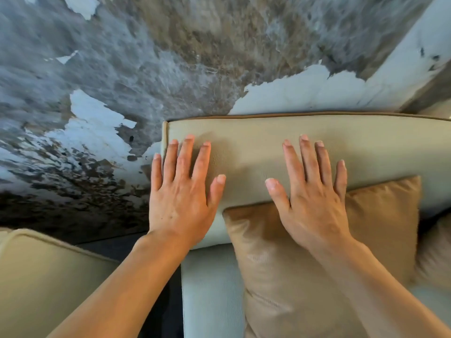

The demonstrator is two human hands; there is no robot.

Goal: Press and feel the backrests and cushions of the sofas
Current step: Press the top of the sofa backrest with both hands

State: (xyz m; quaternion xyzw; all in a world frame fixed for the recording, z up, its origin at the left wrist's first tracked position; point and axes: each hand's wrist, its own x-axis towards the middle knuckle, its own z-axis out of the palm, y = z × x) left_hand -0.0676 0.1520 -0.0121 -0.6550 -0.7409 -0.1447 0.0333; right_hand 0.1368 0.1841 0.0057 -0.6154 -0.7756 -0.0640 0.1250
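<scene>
A beige leather sofa backrest (353,142) with brown piping runs across the middle of the view. My left hand (181,191) lies flat on its left end, fingers spread. My right hand (312,193) rests flat on the backrest further right, its palm over the top edge of a tan throw cushion (380,228) that leans against the backrest. The pale seat cushion (210,289) shows below, between my forearms. Neither hand holds anything.
A wall with peeling grey and white paint (146,69) rises behind the sofa. A second beige sofa's padded edge (48,276) sits at the lower left, with a dark gap (168,301) between the two. Another cushion (436,252) is blurred at the right edge.
</scene>
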